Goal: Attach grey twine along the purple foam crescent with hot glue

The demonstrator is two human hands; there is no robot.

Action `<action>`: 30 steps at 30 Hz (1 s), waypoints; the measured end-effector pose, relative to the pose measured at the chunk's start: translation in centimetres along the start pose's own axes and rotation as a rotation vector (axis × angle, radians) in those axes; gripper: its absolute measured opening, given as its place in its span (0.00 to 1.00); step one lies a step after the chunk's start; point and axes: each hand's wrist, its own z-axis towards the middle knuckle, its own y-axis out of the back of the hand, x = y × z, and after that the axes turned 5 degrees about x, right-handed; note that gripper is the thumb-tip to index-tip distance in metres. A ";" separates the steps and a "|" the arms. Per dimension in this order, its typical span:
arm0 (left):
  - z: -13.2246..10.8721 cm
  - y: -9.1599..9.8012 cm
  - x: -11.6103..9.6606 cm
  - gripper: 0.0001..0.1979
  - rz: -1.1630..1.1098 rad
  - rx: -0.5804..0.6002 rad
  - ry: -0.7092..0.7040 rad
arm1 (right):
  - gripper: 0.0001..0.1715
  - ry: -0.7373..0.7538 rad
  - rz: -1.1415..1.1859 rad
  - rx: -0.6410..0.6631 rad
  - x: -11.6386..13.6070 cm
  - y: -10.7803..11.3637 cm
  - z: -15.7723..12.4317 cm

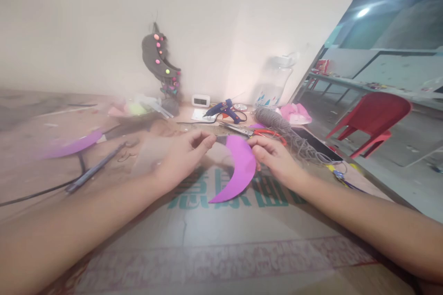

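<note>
A purple crescent-shaped cutout [244, 166], likely paper or foam sheet, is held up over the table with its lower tip pointing left. Its upper end shows a short grey section [220, 139], which looks like wrapped yarn. My left hand [190, 150] pinches that grey end between thumb and fingers. On the opposite side, my right hand [272, 156] has its fingers closed at the crescent's outer edge near the top. Just behind the hands lie red-handled scissors [268, 134] and a bundle of grey yarn [273, 119].
A blue glue gun [224, 109], a small white digital clock [200, 100] and a clear bottle [275, 83] stand at the back. A grey moon decoration [154, 57] hangs on the white wall. Left lie another purple piece [74, 144] and a grey rod [95, 169].
</note>
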 end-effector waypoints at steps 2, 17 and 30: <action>0.0 0.0 0.0 0.15 -0.007 -0.004 -0.017 | 0.19 -0.025 -0.005 0.000 0.3 -0.2 0.0; 0.3 -0.3 0.8 0.22 -0.222 0.202 0.055 | 0.05 0.623 -1.105 -0.109 -0.5 2.9 -0.7; 0.5 -0.4 0.3 0.18 -0.069 0.247 0.000 | 0.08 0.680 -1.300 -0.038 -2.1 2.3 -0.4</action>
